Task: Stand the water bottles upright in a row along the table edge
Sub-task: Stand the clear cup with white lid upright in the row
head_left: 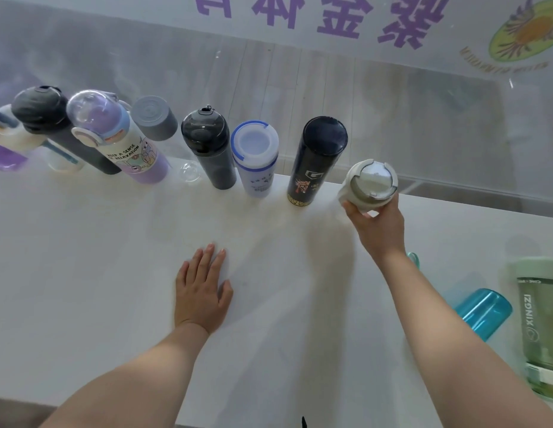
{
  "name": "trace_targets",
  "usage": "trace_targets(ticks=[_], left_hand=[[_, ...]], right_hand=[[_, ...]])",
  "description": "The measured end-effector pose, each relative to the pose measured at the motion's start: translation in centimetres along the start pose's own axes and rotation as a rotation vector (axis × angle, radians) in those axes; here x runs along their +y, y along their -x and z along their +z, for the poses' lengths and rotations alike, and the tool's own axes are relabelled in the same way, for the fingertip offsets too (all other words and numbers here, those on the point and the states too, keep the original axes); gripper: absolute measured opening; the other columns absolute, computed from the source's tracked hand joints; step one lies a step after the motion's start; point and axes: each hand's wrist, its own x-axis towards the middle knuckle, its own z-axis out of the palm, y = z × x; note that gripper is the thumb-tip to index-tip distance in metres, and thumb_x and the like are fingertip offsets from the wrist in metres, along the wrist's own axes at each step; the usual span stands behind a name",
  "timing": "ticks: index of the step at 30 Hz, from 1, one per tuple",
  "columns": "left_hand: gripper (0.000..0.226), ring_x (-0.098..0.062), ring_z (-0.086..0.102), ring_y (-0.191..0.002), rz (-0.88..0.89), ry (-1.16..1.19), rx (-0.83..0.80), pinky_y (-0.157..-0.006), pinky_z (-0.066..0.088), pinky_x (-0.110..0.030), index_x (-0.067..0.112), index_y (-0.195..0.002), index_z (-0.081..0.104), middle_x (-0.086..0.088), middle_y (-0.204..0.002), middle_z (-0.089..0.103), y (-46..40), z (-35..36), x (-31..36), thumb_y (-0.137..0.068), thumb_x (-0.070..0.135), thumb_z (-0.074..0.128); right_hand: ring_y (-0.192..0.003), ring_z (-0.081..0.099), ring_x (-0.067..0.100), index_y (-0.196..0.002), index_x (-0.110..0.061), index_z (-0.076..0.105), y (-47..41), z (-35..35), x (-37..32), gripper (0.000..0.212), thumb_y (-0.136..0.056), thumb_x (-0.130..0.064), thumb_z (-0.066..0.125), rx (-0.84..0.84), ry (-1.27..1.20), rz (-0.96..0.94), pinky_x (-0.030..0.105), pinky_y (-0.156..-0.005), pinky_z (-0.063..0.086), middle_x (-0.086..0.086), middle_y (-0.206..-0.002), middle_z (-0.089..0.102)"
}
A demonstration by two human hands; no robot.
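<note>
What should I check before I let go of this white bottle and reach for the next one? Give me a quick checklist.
1. Grip: right hand holds the white bottle by its body: ok.
2. Base flat on the table: hidden by the hand: cannot tell.
3. Place in row: it sits just right of the black flask, near the far edge: ok.
4. Gap to the black flask: apart, not touching: ok.
5. Left hand rests flat on the table, out of the way: ok.
6. Bottles left to stand: the blue bottle and green bottle lie on their sides at right: not ok.
</note>
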Motion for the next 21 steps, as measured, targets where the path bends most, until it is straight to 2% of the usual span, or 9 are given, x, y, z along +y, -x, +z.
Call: trace_targets(ticks=[6,9,12,15,18,21], left_hand=[[0.063,-0.020,0.024,-0.143,0.001,0.007,-0.015,-0.115,0.018,-0.043,0.023,-0.146,0.033,-0.001,-0.156,0.029,0.0,0.0,0.0,-0.084,0.037,0.035],[0.064,-0.020,0.024,-0.143,0.005,0.011,-0.024,-0.115,0.019,-0.044,0.023,-0.146,0.033,-0.001,-0.156,0.029,0.0,0.1,-0.2,-0.084,0.037,0.035],[0.064,-0.021,0.025,-0.143,0.005,0.020,-0.027,-0.114,0.020,-0.044,0.023,-0.146,0.034,-0.001,-0.155,0.030,0.0,-0.1,-0.2,-0.084,0.037,0.035],[0.063,-0.021,0.026,-0.143,0.005,0.026,-0.035,-0.114,0.019,-0.044,0.023,-0.145,0.035,-0.002,-0.155,0.030,0.0,-0.3,-0.1,-0.084,0.037,0.035],[0.062,-0.022,0.027,-0.142,0.008,0.029,-0.052,-0.113,0.018,-0.044,0.022,-0.145,0.035,-0.003,-0.155,0.031,0.1,-0.6,-0.1,-0.084,0.037,0.034],[0.062,-0.023,0.028,-0.141,0.014,0.053,-0.060,-0.113,0.017,-0.043,0.021,-0.144,0.038,-0.004,-0.153,0.034,0.0,-0.7,-0.1,-0.084,0.037,0.035]], right_hand=[[-0.097,0.059,0.012,-0.115,-0.039,0.039,-1.5,0.4,-0.5,0.056,-0.076,-0.035,0.080,-0.004,0.037,-0.023,-0.005,-0.065,0.035,-0.008,-0.113,0.062],[-0.100,0.059,0.012,-0.122,-0.035,0.042,-1.4,0.5,-0.5,0.060,-0.076,-0.036,0.079,-0.005,0.046,-0.018,-0.004,-0.068,0.036,-0.009,-0.115,0.061],[-0.109,0.058,0.015,-0.127,-0.033,0.041,-1.5,0.4,-0.4,0.064,-0.076,-0.038,0.079,-0.017,0.066,-0.010,0.014,-0.081,0.041,-0.008,-0.118,0.060],[-0.124,0.051,0.019,-0.135,-0.026,0.037,-1.0,0.6,0.6,0.074,-0.076,-0.044,0.078,-0.078,0.129,0.039,0.029,-0.094,0.042,-0.003,-0.135,0.053],[-0.134,0.042,0.021,-0.148,-0.018,0.024,1.2,1.1,2.0,0.093,-0.077,-0.050,0.074,-0.105,0.191,0.134,0.038,-0.107,0.037,0.004,-0.149,0.041],[-0.135,0.041,0.021,-0.151,-0.015,0.021,4.4,1.2,3.4,0.090,-0.082,-0.044,0.071,-0.115,0.186,0.150,0.039,-0.111,0.035,0.005,-0.151,0.039]])
